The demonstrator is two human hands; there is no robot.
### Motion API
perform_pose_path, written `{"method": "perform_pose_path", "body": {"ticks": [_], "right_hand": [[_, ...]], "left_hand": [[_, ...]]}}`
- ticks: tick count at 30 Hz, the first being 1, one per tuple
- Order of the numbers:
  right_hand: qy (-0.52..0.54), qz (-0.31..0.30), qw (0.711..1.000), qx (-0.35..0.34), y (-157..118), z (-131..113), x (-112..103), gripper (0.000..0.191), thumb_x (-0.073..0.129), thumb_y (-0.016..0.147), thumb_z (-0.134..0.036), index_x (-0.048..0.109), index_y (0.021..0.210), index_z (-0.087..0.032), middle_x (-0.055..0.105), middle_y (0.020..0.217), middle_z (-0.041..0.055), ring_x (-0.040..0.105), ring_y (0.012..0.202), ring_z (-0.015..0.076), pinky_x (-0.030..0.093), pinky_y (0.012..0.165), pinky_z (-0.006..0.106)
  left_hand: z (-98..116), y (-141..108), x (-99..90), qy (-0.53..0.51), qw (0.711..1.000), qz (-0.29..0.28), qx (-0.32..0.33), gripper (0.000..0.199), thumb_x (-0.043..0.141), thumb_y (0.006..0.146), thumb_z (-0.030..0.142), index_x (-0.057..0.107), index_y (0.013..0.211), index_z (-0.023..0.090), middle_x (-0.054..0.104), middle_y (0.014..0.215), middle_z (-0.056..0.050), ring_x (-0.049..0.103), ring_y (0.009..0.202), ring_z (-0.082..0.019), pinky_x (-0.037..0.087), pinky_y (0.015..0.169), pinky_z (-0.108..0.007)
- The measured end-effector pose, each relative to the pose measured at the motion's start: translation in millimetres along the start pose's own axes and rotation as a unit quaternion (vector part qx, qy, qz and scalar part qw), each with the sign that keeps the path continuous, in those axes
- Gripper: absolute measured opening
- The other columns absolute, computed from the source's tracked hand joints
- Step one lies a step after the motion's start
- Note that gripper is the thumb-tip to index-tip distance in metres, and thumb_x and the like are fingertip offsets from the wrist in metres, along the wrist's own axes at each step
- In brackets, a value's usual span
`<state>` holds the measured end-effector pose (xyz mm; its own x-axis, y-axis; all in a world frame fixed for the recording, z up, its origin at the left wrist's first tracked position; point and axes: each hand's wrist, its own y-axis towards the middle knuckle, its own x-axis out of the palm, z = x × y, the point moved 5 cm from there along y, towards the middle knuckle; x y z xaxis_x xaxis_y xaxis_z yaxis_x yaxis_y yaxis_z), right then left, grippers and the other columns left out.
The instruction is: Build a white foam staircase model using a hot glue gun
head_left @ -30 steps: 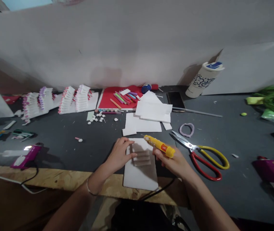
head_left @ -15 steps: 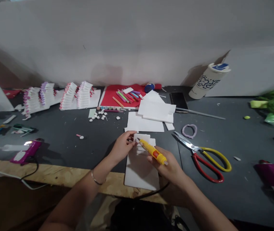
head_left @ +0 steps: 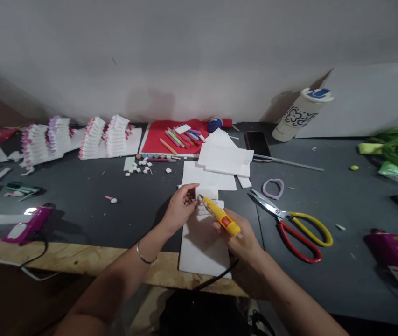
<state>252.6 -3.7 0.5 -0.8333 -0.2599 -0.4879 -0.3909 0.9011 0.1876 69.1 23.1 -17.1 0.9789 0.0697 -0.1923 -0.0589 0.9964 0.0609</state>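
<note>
In my right hand [head_left: 242, 233] is a yellow hot glue pen [head_left: 221, 217]. Its dark tip points up and left at a small white foam piece [head_left: 208, 192]. My left hand [head_left: 180, 205] pinches the left edge of that piece between thumb and fingers, tilting it up. Under both hands lies a long white foam sheet [head_left: 204, 252], with several narrow white strips across its upper end. A dark cord runs below my right hand. Just behind the raised piece is a larger white sheet [head_left: 209, 179], with loose white sheets [head_left: 225, 156] stacked on it.
Scissors [head_left: 286, 221] with red and yellow handles lie at right, near a lilac ring [head_left: 273, 188]. Magenta devices [head_left: 27, 226] stand at both sides. Markers [head_left: 183, 139] rest on red material. A phone [head_left: 257, 144], a tumbler [head_left: 302, 114] and fanned white strips [head_left: 92, 137] line the back.
The small white piece under my left hand has been tipped up and its face now shows more. The glue pen stays close to it. The view has shifted slightly.
</note>
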Motion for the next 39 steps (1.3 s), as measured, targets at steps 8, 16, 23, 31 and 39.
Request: {"method": "perform_pose_path", "body": {"ticks": [8,16,23,31,39], "right_hand": [[-0.005,-0.013,1.000,0.002,-1,-2,1,0.028,0.053,0.090,-0.044,0.052,0.073,-0.022,0.055,0.067,0.0005,0.051,0.057,0.0153,0.038,0.054,0.027],[-0.007,-0.014,1.000,-0.002,-1,-4,0,0.030,0.054,0.090,-0.045,0.047,0.070,-0.022,0.051,0.065,-0.0008,0.049,0.056,0.0142,0.037,0.054,0.026],[-0.009,-0.011,1.000,0.005,0,-4,0,0.032,0.054,0.089,-0.047,0.047,0.070,-0.023,0.051,0.064,-0.0013,0.049,0.057,0.0139,0.038,0.055,0.026],[0.001,0.001,1.000,-0.004,2,-7,0,0.033,0.055,0.088,-0.047,0.046,0.068,-0.023,0.052,0.062,-0.0009,0.047,0.054,0.0136,0.037,0.053,0.026],[0.005,-0.009,1.000,0.003,2,-7,1,0.035,0.054,0.089,-0.049,0.046,0.067,-0.023,0.052,0.061,-0.0007,0.048,0.054,0.0138,0.037,0.053,0.026]], "left_hand": [[7,0,0.5,0.003,1.000,-0.005,0.009,0.044,0.063,0.075,0.014,0.064,0.119,0.018,0.065,0.113,-0.008,0.061,0.082,-0.013,0.052,0.073,-0.024],[8,-1,1.4,0.006,1.000,-0.003,0.013,0.044,0.062,0.076,0.012,0.065,0.120,0.019,0.065,0.116,-0.010,0.062,0.087,-0.015,0.053,0.073,-0.024],[8,-1,2.4,-0.004,1.000,-0.005,0.005,0.044,0.062,0.076,0.011,0.065,0.120,0.019,0.065,0.115,-0.010,0.063,0.093,-0.017,0.053,0.072,-0.024],[9,-2,2.2,-0.007,1.000,-0.005,0.005,0.046,0.062,0.075,0.010,0.066,0.119,0.020,0.064,0.115,-0.009,0.062,0.093,-0.017,0.053,0.073,-0.025],[11,-2,1.9,-0.008,1.000,-0.010,0.000,0.045,0.063,0.074,0.011,0.066,0.118,0.020,0.064,0.114,-0.009,0.061,0.088,-0.016,0.053,0.070,-0.023]]}}
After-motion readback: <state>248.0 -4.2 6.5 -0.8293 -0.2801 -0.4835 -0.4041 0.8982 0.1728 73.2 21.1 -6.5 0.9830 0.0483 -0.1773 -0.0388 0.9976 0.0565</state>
